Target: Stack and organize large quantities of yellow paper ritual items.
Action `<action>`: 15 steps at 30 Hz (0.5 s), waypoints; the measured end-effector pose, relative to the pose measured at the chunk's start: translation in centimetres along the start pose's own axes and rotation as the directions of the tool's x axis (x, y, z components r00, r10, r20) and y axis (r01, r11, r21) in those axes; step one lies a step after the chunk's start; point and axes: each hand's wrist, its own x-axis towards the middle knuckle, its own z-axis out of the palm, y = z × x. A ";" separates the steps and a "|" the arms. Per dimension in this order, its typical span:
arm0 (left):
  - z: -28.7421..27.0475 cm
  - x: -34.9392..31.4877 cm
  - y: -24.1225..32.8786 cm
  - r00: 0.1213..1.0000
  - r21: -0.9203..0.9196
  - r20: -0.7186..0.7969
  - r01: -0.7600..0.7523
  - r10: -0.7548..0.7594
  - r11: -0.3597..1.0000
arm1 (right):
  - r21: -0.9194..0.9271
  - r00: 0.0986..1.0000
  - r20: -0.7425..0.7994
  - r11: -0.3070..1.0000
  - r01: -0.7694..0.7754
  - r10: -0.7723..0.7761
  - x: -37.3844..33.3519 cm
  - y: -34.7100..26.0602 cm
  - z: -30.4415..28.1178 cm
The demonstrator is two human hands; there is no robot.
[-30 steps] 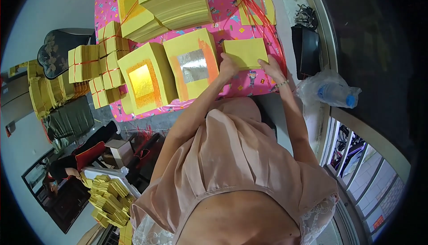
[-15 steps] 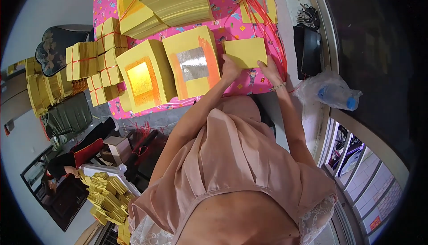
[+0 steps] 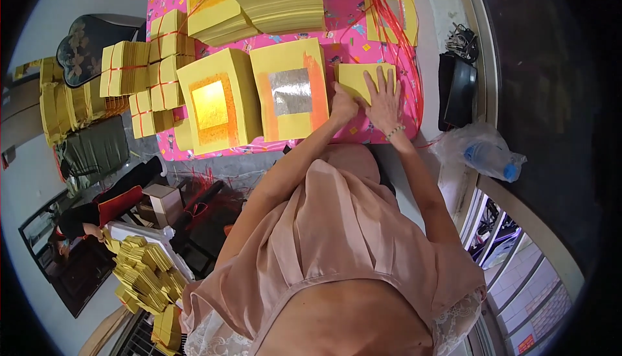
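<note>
Left to right: gold-foil stack [image 3: 217, 100] and silver-foil stack [image 3: 289, 90] sit unmoved on the pink worktop [image 3: 363, 129]. Left hand [image 3: 343, 104], curled shut, has shifted onto the small yellow sheet [image 3: 356, 74]; right hand [image 3: 384, 97] stays flat, open, pressing it.

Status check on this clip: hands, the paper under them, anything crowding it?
Left hand fisted, right hand flat, both on small plain yellow paper stack. Stack flat on pink patterned tablecloth. Red strings alongside; silver-foil yellow stack close left.

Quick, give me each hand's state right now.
Left hand: curled shut, pressing the small yellow paper stack.
Right hand: open, flat on the same stack.
</note>
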 end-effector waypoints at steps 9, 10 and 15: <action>-1.0 -6.5 3.0 0.963 0.274 -0.139 -0.186 0.230 0.944 | -0.065 1.000 -0.016 0.998 0.002 -0.003 0.0 1.5 2.8; -1.2 -6.9 2.7 0.896 0.435 -0.113 -0.344 0.430 0.832 | -0.061 1.000 -0.014 0.998 0.010 -0.011 0.0 1.6 2.9; 0.0 -5.4 1.5 0.936 0.553 0.057 -0.319 0.347 0.770 | -0.012 1.000 -0.006 1.000 -0.014 0.014 -0.1 1.5 2.8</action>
